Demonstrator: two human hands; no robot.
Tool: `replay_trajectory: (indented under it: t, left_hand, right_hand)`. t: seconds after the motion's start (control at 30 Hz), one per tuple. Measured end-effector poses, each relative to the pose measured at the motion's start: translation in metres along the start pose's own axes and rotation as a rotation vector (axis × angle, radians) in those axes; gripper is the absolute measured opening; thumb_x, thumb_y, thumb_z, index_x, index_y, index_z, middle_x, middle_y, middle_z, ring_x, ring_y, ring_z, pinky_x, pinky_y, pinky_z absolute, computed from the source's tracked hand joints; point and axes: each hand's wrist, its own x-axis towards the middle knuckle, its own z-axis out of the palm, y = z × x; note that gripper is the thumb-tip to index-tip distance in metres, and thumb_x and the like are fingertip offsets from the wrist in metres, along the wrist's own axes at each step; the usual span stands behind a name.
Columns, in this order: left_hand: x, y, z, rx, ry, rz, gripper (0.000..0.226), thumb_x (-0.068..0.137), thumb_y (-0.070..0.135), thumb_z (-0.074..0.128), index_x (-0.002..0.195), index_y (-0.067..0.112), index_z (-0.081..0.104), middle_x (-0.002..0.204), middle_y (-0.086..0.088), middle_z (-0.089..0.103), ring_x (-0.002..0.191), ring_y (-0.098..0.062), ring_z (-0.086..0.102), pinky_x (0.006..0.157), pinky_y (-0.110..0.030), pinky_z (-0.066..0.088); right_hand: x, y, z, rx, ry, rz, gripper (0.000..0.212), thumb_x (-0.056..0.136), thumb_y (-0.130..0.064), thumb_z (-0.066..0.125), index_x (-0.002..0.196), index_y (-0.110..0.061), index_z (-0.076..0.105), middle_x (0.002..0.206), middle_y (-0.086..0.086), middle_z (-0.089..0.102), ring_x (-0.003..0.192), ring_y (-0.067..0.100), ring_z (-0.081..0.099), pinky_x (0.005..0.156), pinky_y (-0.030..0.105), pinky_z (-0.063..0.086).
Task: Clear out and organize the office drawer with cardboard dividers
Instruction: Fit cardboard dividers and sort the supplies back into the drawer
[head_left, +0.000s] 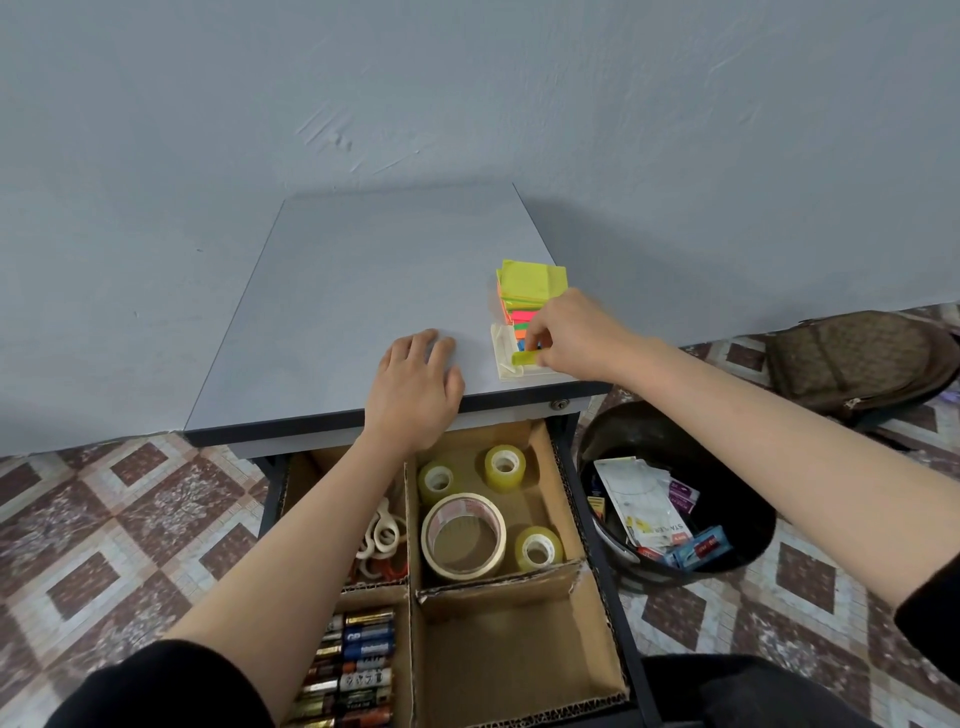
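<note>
Grey laminate worktop (363, 270): our left hand (415, 387) lies flat on it, released. Our right hand (574, 338) pinches a small yellow-green sticky strip (525, 357); the neon sticky-note stack (530, 286) is just beyond its fingers. The open drawer with brown cardboard dividers (498, 584) sits below both forearms.

The single view sits at the person's head and looks forward and steeply down. The left forearm (291, 545) enters from the lower left corner and the right forearm (779, 457) from the lower right edge. The table (363, 270) fills the centre of the frame at arm's reach, and the open drawer (519, 649) lies close under the lens at lower centre. The wide angle bends the wall (467, 78) across the upper half and takes in floor (104, 519) on both sides, with a bin (737, 499) at right.
</note>
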Motion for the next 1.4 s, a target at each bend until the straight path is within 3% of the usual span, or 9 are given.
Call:
replay_trajectory:
  t: [0.17, 0.27, 0.43, 0.63, 0.93, 1.1, 1.4]
  left_hand:
    - [0.000, -0.001, -0.003, -0.037, -0.030, -0.008, 0.046, 0.099, 0.032, 0.028, 0.139, 0.013, 0.037, 0.148, -0.007, 0.033, 0.136, -0.026, 0.026, 0.112, -0.036, 0.022]
    - [0.004, 0.001, -0.012, -0.129, -0.078, -0.046, 0.043, 0.098, 0.027, 0.037, 0.139, 0.012, 0.039, 0.148, -0.007, 0.034, 0.136, -0.025, 0.026, 0.112, -0.034, 0.022]
    - [0.010, 0.021, -0.032, -0.257, 0.049, -0.056, 0.032, 0.095, 0.024, 0.048, 0.124, 0.014, 0.056, 0.132, -0.005, 0.052, 0.125, -0.020, 0.039, 0.101, -0.030, 0.033]
    - [0.024, 0.055, -0.044, -0.182, 0.089, 0.099, 0.025, 0.095, 0.028, 0.050, 0.108, 0.017, 0.069, 0.115, -0.002, 0.063, 0.108, -0.019, 0.047, 0.087, -0.031, 0.036]
    - [0.045, 0.071, -0.031, -0.103, -0.020, 0.131, 0.025, 0.096, 0.028, 0.050, 0.111, 0.022, 0.069, 0.114, -0.002, 0.063, 0.109, -0.020, 0.045, 0.089, -0.033, 0.037]
    - [0.048, 0.071, -0.026, -0.152, 0.004, 0.101, 0.021, 0.093, 0.025, 0.054, 0.106, 0.020, 0.070, 0.107, -0.001, 0.064, 0.103, -0.019, 0.047, 0.086, -0.032, 0.039]
    - [0.048, 0.071, -0.025, -0.094, -0.015, 0.116, 0.022, 0.091, 0.029, 0.057, 0.108, 0.020, 0.069, 0.108, -0.002, 0.063, 0.105, -0.018, 0.046, 0.085, -0.031, 0.037]
  right_hand:
    - [-0.004, 0.005, 0.000, 0.070, 0.008, 0.039, 0.024, 0.085, 0.001, 0.057, 0.105, -0.003, 0.071, 0.108, 0.012, 0.068, 0.096, 0.023, 0.059, 0.077, 0.023, 0.042]
    - [-0.013, 0.009, -0.007, 0.234, 0.054, 0.113, 0.022, 0.085, -0.001, 0.063, 0.106, -0.001, 0.070, 0.106, 0.012, 0.069, 0.083, 0.015, 0.057, 0.075, 0.021, 0.041]
    - [-0.044, 0.019, -0.004, 0.814, 0.131, 0.334, 0.023, 0.084, -0.004, 0.067, 0.107, 0.000, 0.066, 0.081, 0.004, 0.063, 0.057, 0.013, 0.059, 0.053, 0.018, 0.053]
    - [-0.071, 0.029, 0.024, 1.363, 0.217, 0.503, 0.020, 0.086, -0.003, 0.064, 0.105, -0.001, 0.062, 0.077, 0.008, 0.062, 0.059, 0.016, 0.060, 0.056, 0.024, 0.057]
    - [-0.075, 0.048, 0.041, 1.457, 0.307, 0.506, 0.018, 0.086, -0.004, 0.062, 0.103, 0.000, 0.065, 0.075, 0.006, 0.064, 0.058, 0.012, 0.062, 0.062, 0.027, 0.058]
    - [-0.076, 0.054, 0.049, 1.465, 0.308, 0.528, 0.018, 0.087, -0.005, 0.062, 0.105, -0.001, 0.066, 0.080, 0.008, 0.065, 0.063, 0.015, 0.063, 0.071, 0.034, 0.058]
    - [-0.078, 0.054, 0.057, 1.454, 0.293, 0.518, 0.019, 0.086, -0.005, 0.063, 0.105, 0.000, 0.066, 0.081, 0.010, 0.064, 0.064, 0.015, 0.063, 0.064, 0.028, 0.058]
